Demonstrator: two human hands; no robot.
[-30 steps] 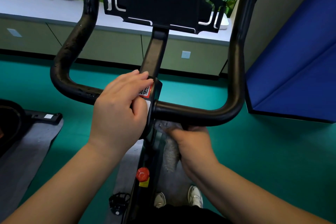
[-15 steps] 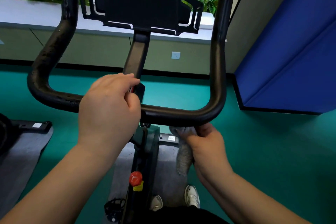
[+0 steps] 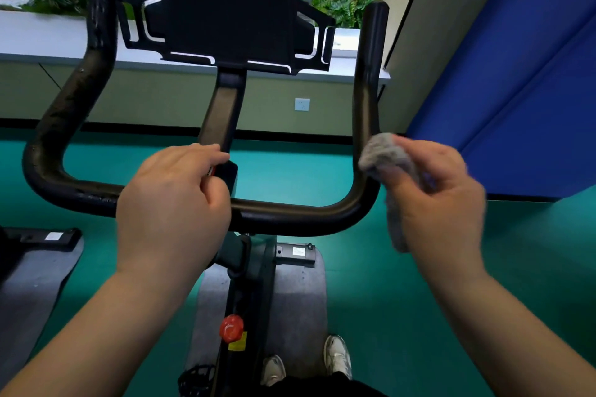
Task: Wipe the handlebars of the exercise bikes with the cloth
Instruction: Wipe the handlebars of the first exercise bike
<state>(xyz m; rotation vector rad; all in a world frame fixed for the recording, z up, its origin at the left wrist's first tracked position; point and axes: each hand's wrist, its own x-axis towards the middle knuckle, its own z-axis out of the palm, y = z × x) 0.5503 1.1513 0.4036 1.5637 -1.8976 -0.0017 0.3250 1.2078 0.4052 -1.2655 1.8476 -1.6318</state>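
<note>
A gym: an exercise bike [image 3: 245, 267] on a grey mat [image 3: 300, 300], green rubber floor [image 3: 403, 316], a blue padded wall panel [image 3: 522, 80], another machine's base [image 3: 42, 238] alongside.

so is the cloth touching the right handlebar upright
Cannot tell. In the head view the cloth overlaps the handlebar edge, but motion blur hides any contact or gap.

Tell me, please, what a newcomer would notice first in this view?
The black handlebar sweeps across the middle. The left hand grips its centre, and the right hand holds a grey cloth against its right upright. Down on the frame sits a red knob.
</note>
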